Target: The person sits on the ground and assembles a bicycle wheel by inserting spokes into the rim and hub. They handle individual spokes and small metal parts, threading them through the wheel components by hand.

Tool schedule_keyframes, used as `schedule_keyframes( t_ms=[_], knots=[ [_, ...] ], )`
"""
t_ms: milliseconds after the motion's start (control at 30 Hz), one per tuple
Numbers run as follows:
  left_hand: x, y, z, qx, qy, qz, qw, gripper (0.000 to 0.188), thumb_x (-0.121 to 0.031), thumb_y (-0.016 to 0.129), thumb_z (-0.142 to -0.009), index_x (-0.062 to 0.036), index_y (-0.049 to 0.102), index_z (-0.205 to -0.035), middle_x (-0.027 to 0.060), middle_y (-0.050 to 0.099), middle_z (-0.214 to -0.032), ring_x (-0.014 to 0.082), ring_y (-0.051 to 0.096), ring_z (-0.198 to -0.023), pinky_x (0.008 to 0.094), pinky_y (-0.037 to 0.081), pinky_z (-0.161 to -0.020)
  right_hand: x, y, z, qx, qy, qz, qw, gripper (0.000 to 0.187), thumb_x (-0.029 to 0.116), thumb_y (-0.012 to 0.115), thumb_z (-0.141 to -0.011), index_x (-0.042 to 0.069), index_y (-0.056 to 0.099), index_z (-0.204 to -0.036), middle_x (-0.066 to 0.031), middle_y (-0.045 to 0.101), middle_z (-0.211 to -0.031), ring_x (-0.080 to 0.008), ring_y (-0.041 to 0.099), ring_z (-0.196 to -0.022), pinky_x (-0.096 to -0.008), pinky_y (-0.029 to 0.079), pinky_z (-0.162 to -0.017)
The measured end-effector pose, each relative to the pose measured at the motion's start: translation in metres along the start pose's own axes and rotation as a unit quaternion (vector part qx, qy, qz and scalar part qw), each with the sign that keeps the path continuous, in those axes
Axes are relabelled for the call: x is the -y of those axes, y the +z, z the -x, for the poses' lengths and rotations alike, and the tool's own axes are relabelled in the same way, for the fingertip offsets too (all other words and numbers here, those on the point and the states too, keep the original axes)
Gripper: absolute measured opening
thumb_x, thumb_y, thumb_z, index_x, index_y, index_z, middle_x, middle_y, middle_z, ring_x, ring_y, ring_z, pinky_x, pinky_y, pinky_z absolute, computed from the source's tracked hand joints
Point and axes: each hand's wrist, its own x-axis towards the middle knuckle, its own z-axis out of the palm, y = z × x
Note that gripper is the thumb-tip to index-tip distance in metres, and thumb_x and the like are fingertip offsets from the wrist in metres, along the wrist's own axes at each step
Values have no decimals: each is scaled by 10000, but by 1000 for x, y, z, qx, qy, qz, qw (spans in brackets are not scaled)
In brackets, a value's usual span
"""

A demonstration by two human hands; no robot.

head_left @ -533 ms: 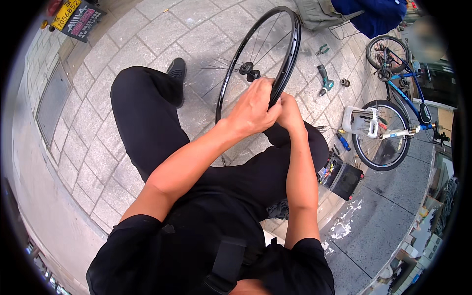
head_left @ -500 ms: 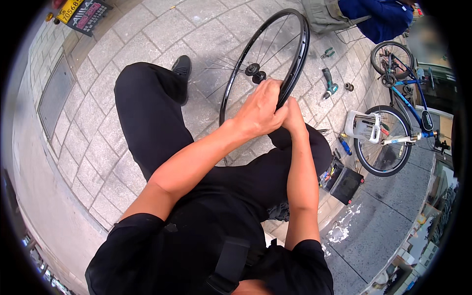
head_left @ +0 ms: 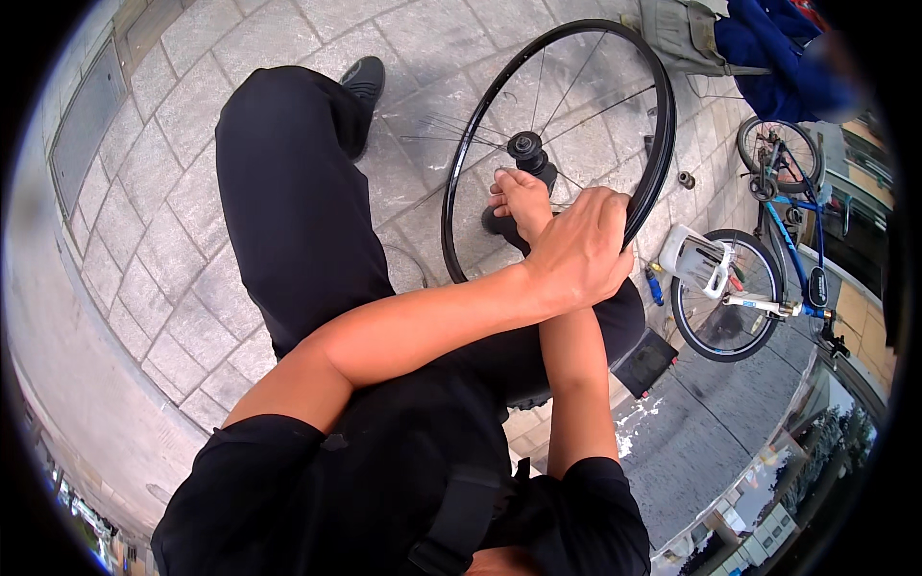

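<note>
A bicycle wheel with a black rim (head_left: 667,125) stands tilted before me, with only some spokes in it. Several thin spokes fan out leftward from the black hub (head_left: 525,147). My left hand (head_left: 584,248) is closed round the rim on its near right side, with that arm crossing over my right forearm. Inside the wheel, just below the hub, my right hand (head_left: 523,204) has its fingers curled together. Whatever they pinch is too small to make out.
Right of me a blue bicycle (head_left: 792,206) lies by a white cut plastic jug (head_left: 693,259). Near my knee are a blue-handled tool (head_left: 655,286) and a black case (head_left: 645,363). A person in blue (head_left: 768,58) is at the upper right, beside a grey-green cloth (head_left: 677,34).
My right hand has left the rim and moved up and left to below the hub. My left hand has shifted right along with the rim, and the wheel faces me more openly.
</note>
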Motion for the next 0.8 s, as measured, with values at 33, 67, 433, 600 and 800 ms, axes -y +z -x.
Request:
schedule_keyframes(
  t_ms=[33,67,433,600,800],
  knots=[
    [0,0,0,1,-3,7,1000,451,-80,723,-853,98,504,-1204,300,607,-1135,467,622,-1040,530,487,-957,3,2,-4,-22,-22,9,999,353,310,694,-1032,-9,701,-1183,-90,695,-924,-166,684,-694,-295,549,-571],
    [-1,-1,0,2,-5,15,1000,465,-69,731,-846,101,498,-1211,303,605,-1135,469,622,-1050,529,489,-965,10,5,-7,-40,-6,-8,999,375,337,702,-1025,-11,698,-1164,-95,694,-922,-172,684,-691,-301,548,-567],
    [-3,-12,-11,-2,-21,37,999,537,-72,772,-811,93,494,-1240,286,609,-1163,456,628,-1095,511,505,-1014,27,35,-25,-117,39,-138,983,300,306,698,-999,13,635,-979,-94,662,-855,-208,685,-680,-360,568,-570],
    [-2,-18,-10,-15,-17,28,999,558,-77,775,-808,95,491,-1256,283,612,-1161,455,633,-1092,510,509,-1001,25,43,-17,-88,42,-76,992,280,291,697,-987,13,659,-975,-93,686,-907,-200,691,-708,-347,564,-586],
    [6,-23,-20,-6,2,17,1000,453,-113,741,-862,71,523,-1215,263,625,-1073,461,628,-1003,520,495,-908,6,43,10,1,43,-72,996,293,324,638,-1047,36,684,-1022,-78,724,-949,-199,711,-819,-351,566,-721]
  ],
)
